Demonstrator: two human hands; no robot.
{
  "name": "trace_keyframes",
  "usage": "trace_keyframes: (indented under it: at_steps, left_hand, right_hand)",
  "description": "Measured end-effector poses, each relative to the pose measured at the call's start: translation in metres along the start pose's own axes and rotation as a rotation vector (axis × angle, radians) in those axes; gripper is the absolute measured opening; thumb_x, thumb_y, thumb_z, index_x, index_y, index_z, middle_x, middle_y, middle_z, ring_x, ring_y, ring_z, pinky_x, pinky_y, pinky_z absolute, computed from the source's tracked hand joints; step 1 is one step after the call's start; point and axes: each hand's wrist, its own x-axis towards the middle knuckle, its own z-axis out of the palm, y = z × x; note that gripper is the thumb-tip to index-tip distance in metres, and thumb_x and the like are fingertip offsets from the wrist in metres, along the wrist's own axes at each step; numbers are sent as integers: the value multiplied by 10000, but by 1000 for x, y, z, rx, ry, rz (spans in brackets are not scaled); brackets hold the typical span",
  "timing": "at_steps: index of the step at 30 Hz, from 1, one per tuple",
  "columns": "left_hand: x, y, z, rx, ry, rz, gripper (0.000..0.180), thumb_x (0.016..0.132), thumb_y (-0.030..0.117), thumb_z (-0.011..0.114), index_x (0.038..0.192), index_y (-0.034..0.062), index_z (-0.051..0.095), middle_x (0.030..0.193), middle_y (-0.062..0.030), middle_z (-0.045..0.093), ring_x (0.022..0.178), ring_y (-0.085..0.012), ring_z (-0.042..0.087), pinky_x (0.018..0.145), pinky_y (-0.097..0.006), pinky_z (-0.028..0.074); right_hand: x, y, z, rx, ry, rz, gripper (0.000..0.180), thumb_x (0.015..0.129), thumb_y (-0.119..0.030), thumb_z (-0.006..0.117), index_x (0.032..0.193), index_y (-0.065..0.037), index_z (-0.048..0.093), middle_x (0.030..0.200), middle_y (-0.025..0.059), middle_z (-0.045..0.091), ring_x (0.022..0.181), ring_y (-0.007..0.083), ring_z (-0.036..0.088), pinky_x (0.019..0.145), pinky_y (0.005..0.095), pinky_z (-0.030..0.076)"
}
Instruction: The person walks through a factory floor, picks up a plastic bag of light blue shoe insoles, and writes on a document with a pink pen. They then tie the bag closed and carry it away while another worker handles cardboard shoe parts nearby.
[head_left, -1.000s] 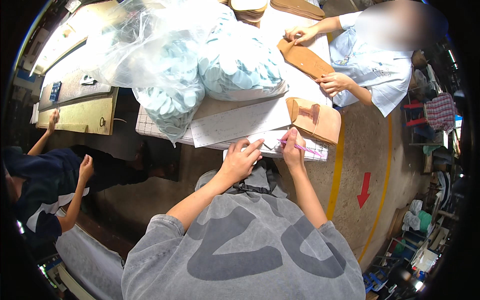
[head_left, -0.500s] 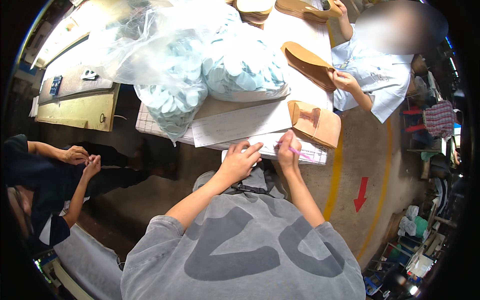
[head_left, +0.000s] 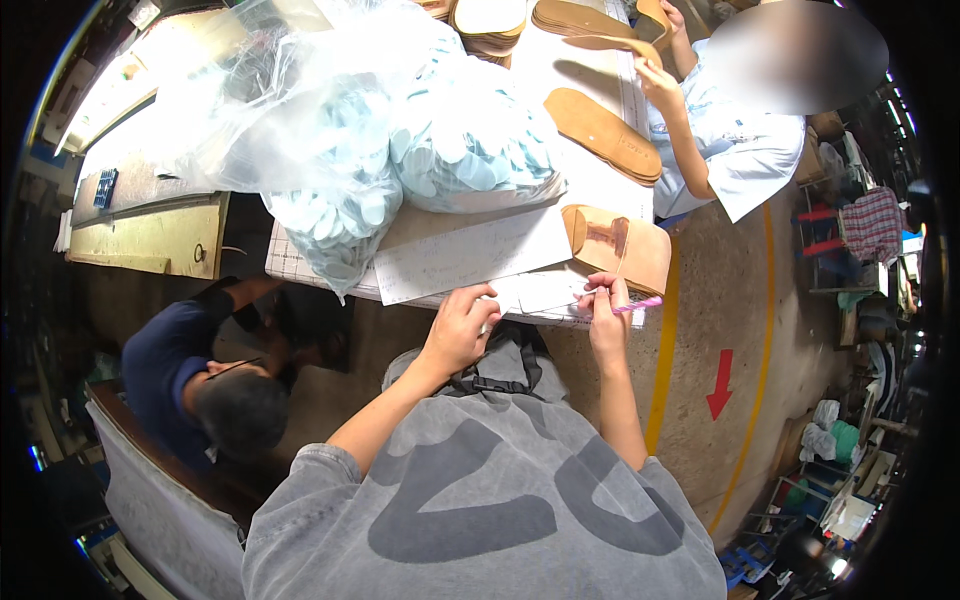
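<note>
My left hand [head_left: 460, 328] is at the near table edge, fingers curled round the edge of a small white paper [head_left: 508, 293]. A pink pen [head_left: 640, 304] is held in my right hand [head_left: 607, 312], its end pointing right. The fingertips of that hand meet white paper slips [head_left: 550, 290] on the table. Behind my hands lies a long white sheet with faint handwriting [head_left: 470, 256]. Just beyond my right hand sits a bundle of tan sole-shaped pieces [head_left: 640, 250], tied with a band.
Clear plastic bags of pale blue pieces [head_left: 470, 140] fill the table's middle. A co-worker [head_left: 735, 150] at the right handles tan insoles beside an insole stack [head_left: 605, 135]. At left, another person [head_left: 190, 360] bends low. A yellowish bench [head_left: 150, 240] stands beyond.
My right hand has moved right, and the pen's angle has flattened. My left hand's fingers have curled in. The co-worker has raised an insole off the stack; the person at left has bent down.
</note>
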Motion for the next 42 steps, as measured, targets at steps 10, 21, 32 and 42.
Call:
trace_keyframes:
  at_steps: [10,21,32,42]
  left_hand:
    - [5,-2,-20,-38,239,-235,95,1009,92,705,1058,24,659,1050,-162,650,965,-367,645,869,-439,536]
    - [-2,17,-15,-17,-26,-162,184,954,100,743,1098,62,635,1177,-105,666,1099,-346,664,931,-448,535]
    - [-8,18,-14,8,-108,-163,220,942,125,764,1113,86,630,1239,-72,655,1101,-328,658,925,-445,525]
    - [-12,16,-12,190,-165,-151,205,912,157,783,1062,105,654,1286,-17,691,978,-287,664,844,-425,550]
  right_hand:
    - [-8,-20,6,-554,-159,-100,223,1032,17,466,1108,-7,674,861,58,595,805,161,592,752,309,500]
    - [-11,-30,9,-891,-408,5,193,921,29,538,1053,-24,668,960,206,688,901,392,681,825,468,538]
    - [-1,-14,6,-623,-193,-87,233,1102,-147,480,963,3,591,809,172,607,781,341,636,739,455,514]
    - [-4,-17,8,-215,-318,202,640,1184,-535,298,952,-27,611,699,31,588,547,101,542,512,267,472]
